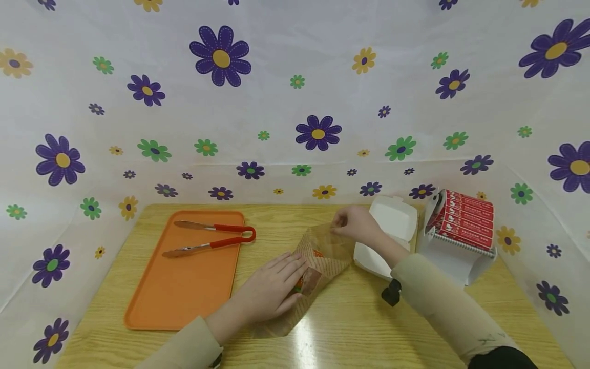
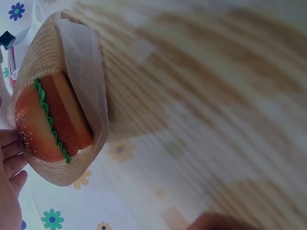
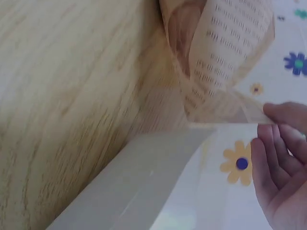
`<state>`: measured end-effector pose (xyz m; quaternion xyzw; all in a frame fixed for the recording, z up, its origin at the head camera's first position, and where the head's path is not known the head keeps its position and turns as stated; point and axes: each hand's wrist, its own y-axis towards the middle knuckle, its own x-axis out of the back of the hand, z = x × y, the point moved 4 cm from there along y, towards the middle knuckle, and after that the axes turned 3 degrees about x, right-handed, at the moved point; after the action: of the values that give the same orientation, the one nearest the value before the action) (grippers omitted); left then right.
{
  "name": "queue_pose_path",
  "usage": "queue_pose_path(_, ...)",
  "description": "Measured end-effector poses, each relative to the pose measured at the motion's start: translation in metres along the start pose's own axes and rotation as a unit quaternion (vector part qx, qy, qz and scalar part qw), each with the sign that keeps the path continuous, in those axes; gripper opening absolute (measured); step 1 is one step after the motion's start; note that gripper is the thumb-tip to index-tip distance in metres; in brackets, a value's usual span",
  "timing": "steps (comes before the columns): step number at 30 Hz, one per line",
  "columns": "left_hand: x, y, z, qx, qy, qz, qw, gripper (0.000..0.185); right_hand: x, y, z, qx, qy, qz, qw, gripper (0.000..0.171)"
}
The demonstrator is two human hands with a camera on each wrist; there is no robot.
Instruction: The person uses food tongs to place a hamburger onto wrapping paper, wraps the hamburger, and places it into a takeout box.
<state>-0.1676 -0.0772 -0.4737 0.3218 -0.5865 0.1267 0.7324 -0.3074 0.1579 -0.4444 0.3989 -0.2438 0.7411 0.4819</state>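
Note:
A sheet of printed brown wrapping paper (image 1: 333,251) lies in the middle of the wooden table, folded partly around a hamburger (image 2: 57,117). In the left wrist view the burger shows a sesame bun, a wavy green lettuce edge and a brown patty. My left hand (image 1: 272,287) rests on the burger and paper with its fingers fairly straight, hiding most of the burger in the head view. Between thumb and fingertips, my right hand (image 1: 358,224) pinches the far right corner of the paper, drawn up off the table in the right wrist view.
At left, an orange tray (image 1: 184,297) carries red-handled tongs (image 1: 232,236). An unfolded white takeout box (image 1: 394,218) stands just right of the paper, partly behind my right forearm. Further right is a white holder (image 1: 444,256) with several red packs (image 1: 467,220).

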Motion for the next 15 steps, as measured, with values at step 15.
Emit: queue_pose_path(15, 0.002, -0.002, -0.002, -0.005, 0.011, -0.022, 0.9997, 0.06, -0.005, -0.028, 0.047, 0.06, -0.03, -0.1, 0.993, 0.007)
